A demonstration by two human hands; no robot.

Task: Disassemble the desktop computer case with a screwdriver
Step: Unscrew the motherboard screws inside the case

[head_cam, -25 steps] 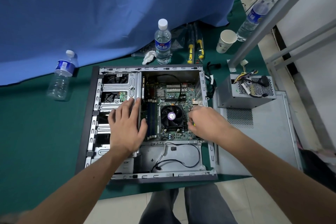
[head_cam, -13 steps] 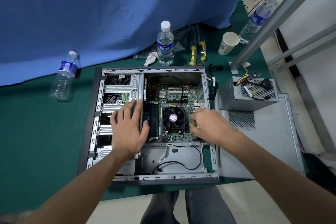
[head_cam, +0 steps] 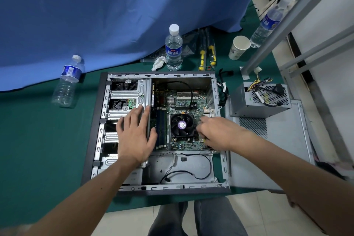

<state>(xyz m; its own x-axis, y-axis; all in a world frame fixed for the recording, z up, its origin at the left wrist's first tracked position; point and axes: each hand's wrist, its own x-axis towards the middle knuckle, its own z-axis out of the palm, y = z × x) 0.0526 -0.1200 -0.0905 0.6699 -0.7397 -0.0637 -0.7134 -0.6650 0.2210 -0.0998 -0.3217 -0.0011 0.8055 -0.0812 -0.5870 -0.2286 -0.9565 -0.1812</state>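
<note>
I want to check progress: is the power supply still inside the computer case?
Out. The power supply sits on the removed side panel, right of the open case.

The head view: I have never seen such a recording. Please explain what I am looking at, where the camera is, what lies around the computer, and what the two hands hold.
The camera sits on a person's head and looks down, so the two bare arms are the person's own. An open computer case lies flat on a green mat. Inside are the motherboard and a black cooling fan.

The left hand lies flat, fingers straight, on the metal drive cage and holds nothing. The right hand has curled fingers beside the fan; a bit of yellow shows under it, perhaps a screwdriver, but I cannot tell.

To the right, the power supply sits on the removed side panel. Behind the case are water bottles, one upright at the middle, two yellow-handled tools and a paper cup.
</note>
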